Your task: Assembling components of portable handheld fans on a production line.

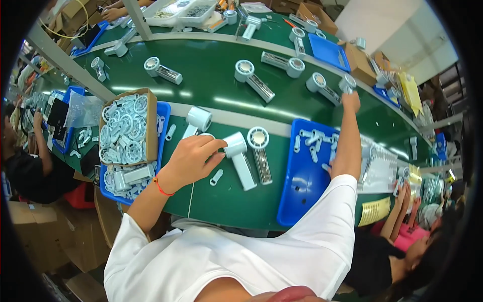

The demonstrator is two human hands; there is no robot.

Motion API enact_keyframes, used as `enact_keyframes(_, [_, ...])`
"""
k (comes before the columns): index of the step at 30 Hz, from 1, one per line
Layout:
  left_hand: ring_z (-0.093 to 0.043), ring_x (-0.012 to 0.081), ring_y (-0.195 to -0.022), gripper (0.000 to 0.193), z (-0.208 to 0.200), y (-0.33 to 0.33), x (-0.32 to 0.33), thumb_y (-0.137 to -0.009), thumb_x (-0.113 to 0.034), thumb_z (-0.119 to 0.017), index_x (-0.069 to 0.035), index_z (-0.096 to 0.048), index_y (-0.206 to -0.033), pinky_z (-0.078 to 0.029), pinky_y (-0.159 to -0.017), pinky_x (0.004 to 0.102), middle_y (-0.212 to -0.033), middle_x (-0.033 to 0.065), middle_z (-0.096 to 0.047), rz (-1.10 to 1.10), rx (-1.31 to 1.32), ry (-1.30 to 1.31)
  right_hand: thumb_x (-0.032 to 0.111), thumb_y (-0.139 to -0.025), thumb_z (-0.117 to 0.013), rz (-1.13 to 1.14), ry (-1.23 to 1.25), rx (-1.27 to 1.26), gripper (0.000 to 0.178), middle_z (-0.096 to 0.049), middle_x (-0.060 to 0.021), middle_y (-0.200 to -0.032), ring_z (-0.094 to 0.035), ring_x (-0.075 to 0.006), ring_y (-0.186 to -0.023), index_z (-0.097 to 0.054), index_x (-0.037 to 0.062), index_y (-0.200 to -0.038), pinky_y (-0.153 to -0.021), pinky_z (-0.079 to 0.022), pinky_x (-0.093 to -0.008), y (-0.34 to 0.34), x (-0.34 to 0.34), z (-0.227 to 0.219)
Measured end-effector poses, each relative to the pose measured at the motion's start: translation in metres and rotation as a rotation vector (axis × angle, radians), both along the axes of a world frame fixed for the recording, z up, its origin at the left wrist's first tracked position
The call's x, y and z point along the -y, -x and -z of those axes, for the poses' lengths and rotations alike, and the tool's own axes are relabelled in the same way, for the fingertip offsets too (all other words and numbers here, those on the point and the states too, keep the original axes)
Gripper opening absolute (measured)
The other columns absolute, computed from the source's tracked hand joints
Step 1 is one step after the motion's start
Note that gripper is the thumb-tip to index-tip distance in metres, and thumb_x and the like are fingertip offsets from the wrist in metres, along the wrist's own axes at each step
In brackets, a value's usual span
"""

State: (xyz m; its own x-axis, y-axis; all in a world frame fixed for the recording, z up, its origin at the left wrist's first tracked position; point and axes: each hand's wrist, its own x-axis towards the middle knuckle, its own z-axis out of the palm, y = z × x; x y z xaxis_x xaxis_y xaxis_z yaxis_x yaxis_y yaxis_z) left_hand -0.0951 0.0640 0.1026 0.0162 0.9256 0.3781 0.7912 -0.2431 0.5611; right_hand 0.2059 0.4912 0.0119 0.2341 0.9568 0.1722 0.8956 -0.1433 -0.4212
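Observation:
My left hand (193, 156), a red cord on its wrist, hovers over the green bench with thumb and forefinger apart. Its forefinger tip meets or nearly meets the round head of a white handheld fan (244, 168). Beside that lies another fan (259, 151) with the inside of its handle exposed. A third white fan (198, 119) stands behind my left hand, partly covered by it. Stretched far to the right, my right hand (350, 102) is closed around a handheld fan (347, 83) on the green belt. A small pale clip-shaped part (216, 177) lies near my left wrist.
A cardboard box (151, 128) full of white rings and parts rests in a blue tray (164, 113) at left. Another blue tray (289, 201) holds small white pieces under my right arm. Several open fans (254, 80) lie along the belt. Co-workers sit on both sides.

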Motion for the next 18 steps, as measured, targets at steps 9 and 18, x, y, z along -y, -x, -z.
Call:
enact_keyframes(9, [-0.055, 0.0261, -0.052, 0.051, 0.048, 0.021, -0.162, -0.085, -0.027, -0.052, -0.014, -0.036, -0.132, -0.045, -0.057, 0.0363, -0.064, 0.0125, -0.058, 0.143, -0.114, 0.279, 0.012, -0.068, -0.066, -0.954, -0.053, 0.235, 0.074, -0.052, -0.0128, -0.115, -0.052, -0.0317, -0.105, -0.035, 0.0248, -0.133, -0.086, -0.043, -0.0429, 0.003, -0.009, 0.019])
enact_keyframes(18, [-0.061, 0.0219, -0.052, 0.048, 0.082, -0.024, -0.273, -0.088, -0.047, -0.038, -0.009, -0.055, -0.11, -0.051, -0.055, 0.0338, -0.081, 0.0137, -0.064, -0.127, -0.011, 0.667, 0.018, -0.068, -0.07, -0.877, -0.277, 0.155, 0.06, -0.055, -0.0178, -0.098, -0.056, -0.0366, -0.089, -0.04, 0.0095, -0.119, -0.075, -0.046, -0.0416, 0.078, 0.085, -0.077])
